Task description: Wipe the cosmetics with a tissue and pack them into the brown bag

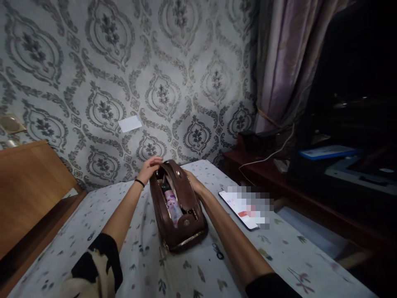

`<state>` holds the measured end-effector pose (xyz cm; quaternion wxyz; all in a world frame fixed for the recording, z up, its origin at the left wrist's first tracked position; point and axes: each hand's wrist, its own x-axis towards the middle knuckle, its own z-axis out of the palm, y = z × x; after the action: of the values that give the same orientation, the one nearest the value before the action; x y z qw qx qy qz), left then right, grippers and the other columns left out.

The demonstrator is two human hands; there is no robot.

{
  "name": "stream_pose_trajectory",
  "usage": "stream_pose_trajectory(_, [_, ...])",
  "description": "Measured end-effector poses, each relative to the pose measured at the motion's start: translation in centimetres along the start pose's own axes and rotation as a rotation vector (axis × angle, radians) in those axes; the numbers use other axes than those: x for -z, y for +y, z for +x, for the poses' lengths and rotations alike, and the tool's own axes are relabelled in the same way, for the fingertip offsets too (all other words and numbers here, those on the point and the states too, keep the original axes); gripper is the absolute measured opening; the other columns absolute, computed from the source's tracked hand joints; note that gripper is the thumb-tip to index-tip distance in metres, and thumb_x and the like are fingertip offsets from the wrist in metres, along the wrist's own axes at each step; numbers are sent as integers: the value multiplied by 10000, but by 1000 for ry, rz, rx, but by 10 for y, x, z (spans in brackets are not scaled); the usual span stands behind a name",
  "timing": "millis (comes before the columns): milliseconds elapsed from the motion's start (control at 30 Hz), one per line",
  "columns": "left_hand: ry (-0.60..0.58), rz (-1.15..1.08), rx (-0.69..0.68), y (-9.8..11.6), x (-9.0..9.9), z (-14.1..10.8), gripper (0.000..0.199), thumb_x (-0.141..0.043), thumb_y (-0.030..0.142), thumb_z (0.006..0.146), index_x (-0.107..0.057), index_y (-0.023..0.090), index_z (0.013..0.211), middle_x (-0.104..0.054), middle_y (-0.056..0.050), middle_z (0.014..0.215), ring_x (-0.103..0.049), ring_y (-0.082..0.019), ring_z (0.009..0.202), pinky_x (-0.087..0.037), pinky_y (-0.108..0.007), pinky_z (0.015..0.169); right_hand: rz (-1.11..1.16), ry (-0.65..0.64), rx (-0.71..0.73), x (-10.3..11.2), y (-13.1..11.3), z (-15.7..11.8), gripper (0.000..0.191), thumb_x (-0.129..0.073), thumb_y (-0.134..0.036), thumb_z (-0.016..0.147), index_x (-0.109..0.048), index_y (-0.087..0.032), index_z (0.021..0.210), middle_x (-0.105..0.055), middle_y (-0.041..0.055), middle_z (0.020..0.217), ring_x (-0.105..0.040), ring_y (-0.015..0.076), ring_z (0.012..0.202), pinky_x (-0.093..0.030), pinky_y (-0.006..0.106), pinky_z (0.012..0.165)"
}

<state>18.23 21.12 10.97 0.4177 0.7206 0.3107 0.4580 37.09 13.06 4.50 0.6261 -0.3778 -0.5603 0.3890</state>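
Note:
A brown leather bag (186,231) with gold zips stands on the patterned sheet, its top partly unzipped. Through the opening a pink and white bottle (171,203) and something dark green show inside. My left hand (151,166) is at the far left corner of the bag, fingers bent over its top edge beside the strap. My right hand (192,181) lies against the far right side of the bag; its fingers are mostly hidden behind the bag's strap and flap.
A phone (237,209) with a lit, partly pixelated screen lies on the sheet (198,269) to the right. A wooden board (34,194) borders the left. A dark red desk (263,169) with a white cable stands at the right, near a curtain (279,62).

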Motion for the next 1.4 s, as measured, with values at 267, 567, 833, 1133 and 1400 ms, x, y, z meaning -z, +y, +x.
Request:
stream_pose_trajectory(267, [-32,234,-133,2,-4,-17,264,-582,112,658,-720,161,878,-732,-38,886,-658,-196,891,-504,-346,877,-38,-78,23,4,-6,-3,453,-656,-513,759,-739,-232,1104,-721,31,1184,-602,271,1184,-394,448,1094])
stream_pose_trajectory(567, [-79,525,-420,32,-25,-62,498,-567,90,765,-638,205,1244,-632,-93,1214,-548,-236,1182,-400,-429,1071,-94,-105,39,3,-17,-5,341,-673,-364,763,-748,-222,1063,-742,26,1113,-607,264,1170,-410,433,1078])
stream_pose_trajectory(833, [-78,720,-554,50,-33,-102,454,-451,58,850,-662,233,1213,-618,-83,1244,-561,-230,1186,-440,-410,1044,-224,-211,105,1,-35,-14,325,-618,-254,793,-730,-180,1089,-743,28,1029,-647,244,1018,-498,358,903])
stream_pose_trajectory(1133, [-24,671,-497,51,-36,-122,418,-446,128,868,-655,217,1218,-617,-99,1233,-563,-250,1182,-440,-435,1049,-416,-228,114,-2,-43,-16,249,-633,-225,808,-727,-134,1019,-713,48,1016,-624,221,965,-480,305,840])
stream_pose_trajectory(1400, [48,751,-480,56,-50,-165,531,-533,216,858,-455,217,1383,-487,-134,1368,-452,-295,1315,-378,-486,1114,-432,-202,105,-2,-41,-13,215,-631,-153,773,-734,-149,962,-721,18,955,-619,209,959,-460,282,850])
